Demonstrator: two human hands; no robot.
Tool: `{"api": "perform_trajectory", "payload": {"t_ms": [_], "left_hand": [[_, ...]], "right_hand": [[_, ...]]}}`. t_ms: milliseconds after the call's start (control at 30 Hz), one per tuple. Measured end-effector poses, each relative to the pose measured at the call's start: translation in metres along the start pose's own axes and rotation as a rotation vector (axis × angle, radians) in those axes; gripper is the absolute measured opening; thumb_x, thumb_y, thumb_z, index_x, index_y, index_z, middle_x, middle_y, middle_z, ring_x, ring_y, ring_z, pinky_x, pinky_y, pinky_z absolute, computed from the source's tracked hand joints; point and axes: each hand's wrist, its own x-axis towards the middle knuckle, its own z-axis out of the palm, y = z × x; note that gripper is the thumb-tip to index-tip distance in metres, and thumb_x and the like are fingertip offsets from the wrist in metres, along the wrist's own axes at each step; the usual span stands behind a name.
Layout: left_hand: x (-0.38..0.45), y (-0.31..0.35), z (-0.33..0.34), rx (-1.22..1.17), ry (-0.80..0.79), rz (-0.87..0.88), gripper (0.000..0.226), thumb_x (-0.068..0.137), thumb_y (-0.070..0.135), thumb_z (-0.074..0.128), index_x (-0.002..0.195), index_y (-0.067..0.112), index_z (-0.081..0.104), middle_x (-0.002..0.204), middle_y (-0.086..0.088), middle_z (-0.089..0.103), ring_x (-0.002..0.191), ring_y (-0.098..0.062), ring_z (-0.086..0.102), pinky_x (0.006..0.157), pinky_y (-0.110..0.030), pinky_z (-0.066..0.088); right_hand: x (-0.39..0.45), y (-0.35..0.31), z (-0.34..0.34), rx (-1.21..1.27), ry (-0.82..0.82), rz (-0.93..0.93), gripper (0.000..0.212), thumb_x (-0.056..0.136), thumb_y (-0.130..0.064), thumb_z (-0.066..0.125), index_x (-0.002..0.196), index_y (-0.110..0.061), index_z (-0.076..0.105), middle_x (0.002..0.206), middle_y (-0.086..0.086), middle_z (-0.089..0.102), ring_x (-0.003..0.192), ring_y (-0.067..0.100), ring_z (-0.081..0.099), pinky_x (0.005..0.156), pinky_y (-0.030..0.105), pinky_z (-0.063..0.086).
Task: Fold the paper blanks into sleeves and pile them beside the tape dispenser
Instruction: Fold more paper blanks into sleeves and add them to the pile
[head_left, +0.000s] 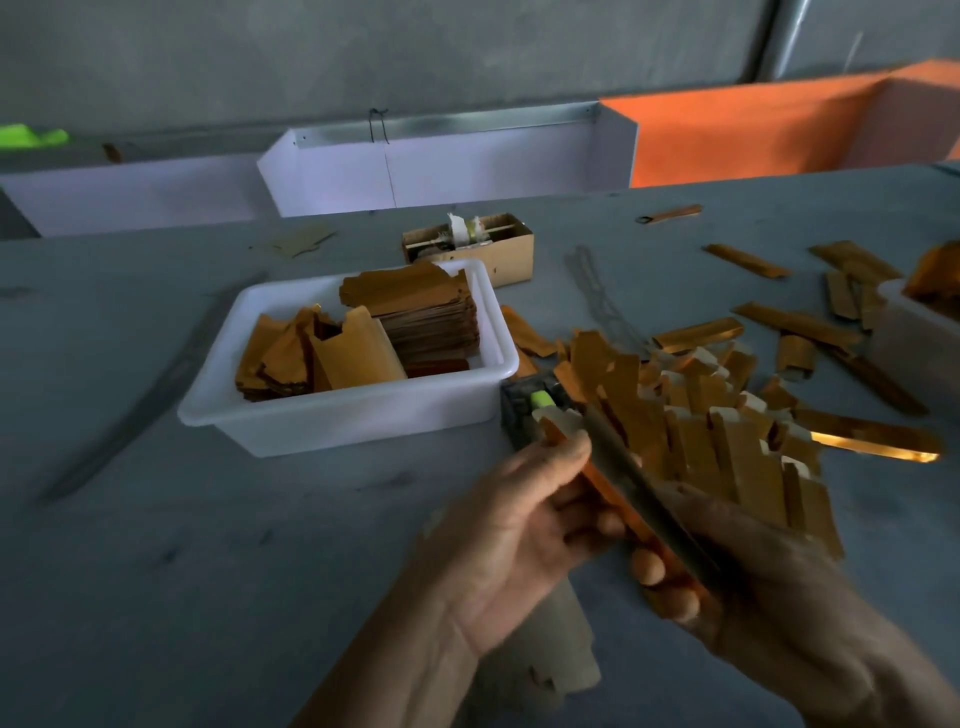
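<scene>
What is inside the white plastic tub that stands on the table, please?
The white tub holds a tall stack of flat paper blanks at its right and looser blanks leaning at its left. The blanks cover the tub's floor, so anything beneath them is hidden.

both hands (524, 540) (769, 577) pinch a folded sleeve (631, 499) beside the pile (711, 431) and tape dispenser (530, 408).

The sleeve (644, 514) pinched between both hands is orange with a dull grey face. Just beyond the right hand (769, 587), the pile (717, 431) is golden brown with pale ends. Past the left hand (519, 540), the dispenser (524, 410) is dark grey with a lime-green spot, and the tub (363, 410) is white, holding ochre blanks (415, 301). The worktop (182, 545) is plain grey-blue.
</scene>
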Motion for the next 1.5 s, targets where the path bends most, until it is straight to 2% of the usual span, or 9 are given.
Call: {"api": "perform_trajectory", "payload": {"t_ms": [167, 367, 567, 833, 1000, 1133, 1200, 1333, 1500], "left_hand": [[-0.006, 0.001, 0.003, 0.034, 0.146, 0.026, 0.056, 0.078, 0.017, 0.055, 0.126, -0.010, 0.050, 0.099, -0.019, 0.067, 0.058, -0.015, 0.049, 0.048, -0.027, 0.040], [-0.007, 0.004, 0.000, 0.117, 0.056, -0.007, 0.020, 0.086, 0.014, 0.046, 0.099, 0.004, 0.058, 0.090, -0.014, 0.058, 0.077, -0.021, 0.055, 0.066, -0.031, 0.042], [-0.008, 0.007, 0.003, 0.168, -0.037, 0.045, 0.034, 0.078, 0.006, 0.041, 0.111, 0.004, 0.048, 0.104, -0.022, 0.042, 0.081, -0.025, 0.045, 0.064, -0.031, 0.035], [-0.005, -0.001, 0.002, 0.306, 0.059, 0.072, 0.029, 0.097, 0.004, 0.044, 0.123, -0.003, 0.055, 0.101, -0.013, 0.062, 0.080, -0.019, 0.056, 0.062, -0.026, 0.044], [-0.010, -0.009, 0.005, 0.633, 0.184, 0.144, 0.030, 0.088, 0.037, 0.050, 0.099, 0.015, 0.066, 0.082, -0.004, 0.062, 0.084, -0.024, 0.059, 0.093, -0.055, 0.046], [-0.011, -0.012, 0.011, 0.687, 0.234, 0.138, 0.028, 0.083, 0.037, 0.050, 0.085, 0.011, 0.060, 0.081, -0.015, 0.055, 0.083, -0.031, 0.057, 0.092, -0.065, 0.044], [-0.011, -0.014, 0.009, 0.676, 0.250, 0.117, 0.031, 0.082, 0.034, 0.051, 0.089, 0.005, 0.056, 0.081, -0.010, 0.052, 0.082, -0.024, 0.053, 0.093, -0.059, 0.047], [-0.014, -0.013, 0.005, 0.393, 0.191, 0.043, 0.015, 0.096, 0.011, 0.049, 0.089, 0.004, 0.060, 0.079, -0.013, 0.057, 0.069, -0.020, 0.057, 0.058, -0.029, 0.049], [-0.016, -0.014, 0.004, 0.289, 0.181, 0.046, 0.026, 0.095, 0.006, 0.047, 0.110, -0.013, 0.056, 0.076, -0.014, 0.055, 0.062, -0.019, 0.053, 0.052, -0.026, 0.044]], "right_hand": [[0.010, 0.009, 0.009, -0.188, 0.053, -0.014, 0.027, 0.079, -0.021, 0.055, 0.095, -0.007, 0.072, 0.096, 0.023, 0.069, 0.076, 0.029, 0.070, 0.049, 0.028, 0.054], [0.008, 0.011, 0.017, -0.447, 0.189, -0.136, 0.026, 0.085, -0.016, 0.050, 0.105, -0.005, 0.062, 0.090, 0.019, 0.071, 0.080, 0.030, 0.071, 0.052, 0.024, 0.053], [0.010, 0.017, 0.021, -0.636, 0.311, -0.321, 0.017, 0.092, -0.003, 0.045, 0.100, -0.008, 0.059, 0.073, 0.016, 0.071, 0.065, 0.026, 0.070, 0.048, 0.022, 0.052], [0.007, 0.019, 0.020, -0.637, 0.297, -0.331, 0.011, 0.089, -0.004, 0.048, 0.095, -0.006, 0.057, 0.071, 0.014, 0.072, 0.059, 0.022, 0.070, 0.044, 0.017, 0.048], [-0.002, 0.014, 0.021, -0.606, 0.277, -0.270, 0.025, 0.076, -0.034, 0.055, 0.091, -0.016, 0.064, 0.079, 0.012, 0.073, 0.069, 0.024, 0.072, 0.047, 0.017, 0.050], [0.001, 0.015, 0.026, -0.759, 0.318, -0.266, 0.045, 0.062, -0.058, 0.065, 0.085, -0.020, 0.063, 0.072, 0.007, 0.073, 0.054, 0.013, 0.067, 0.042, 0.017, 0.045], [0.005, 0.018, 0.025, -0.777, 0.353, -0.292, 0.049, 0.050, -0.046, 0.070, 0.086, -0.013, 0.061, 0.066, 0.007, 0.071, 0.045, 0.010, 0.063, 0.038, 0.014, 0.041], [0.008, 0.020, 0.027, -0.740, 0.345, -0.290, 0.037, 0.052, -0.034, 0.070, 0.082, -0.013, 0.063, 0.065, 0.005, 0.071, 0.055, 0.015, 0.068, 0.044, 0.013, 0.046], [0.010, 0.026, 0.030, -0.745, 0.331, -0.338, 0.018, 0.069, -0.026, 0.063, 0.080, -0.012, 0.063, 0.062, 0.007, 0.070, 0.050, 0.013, 0.066, 0.039, 0.012, 0.042]]}}
